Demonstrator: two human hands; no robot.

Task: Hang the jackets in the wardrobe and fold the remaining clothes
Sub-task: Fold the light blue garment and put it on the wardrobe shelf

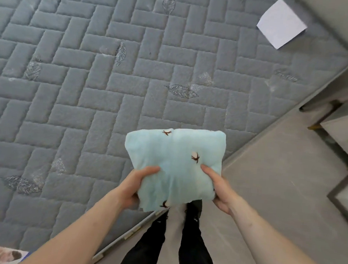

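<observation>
Between both hands, gripping a folded pale-blue fleece garment with small brown motifs (174, 164): left hand (138, 183) and right hand (216, 186) clamping opposite edges, thumbs on top, likely keeping folds intact above quilted grey mattress (90, 84).

Bare grey mattress (111, 76) filled most of the view, quilted in a herringbone brick pattern with scattered embroidered leaf motifs. A white paper sheet (281, 24) lay flat near its far right corner, one tip reaching toward the edge. At the near left corner, a patch of patterned fabric (6, 253) showed at the frame edge, mostly cut off; couldn't tell if it sat on the mattress. Grey tiled floor (289, 181) ran along the right side, with the person's dark shoes (193, 207) standing on it just beside the mattress edge.
</observation>
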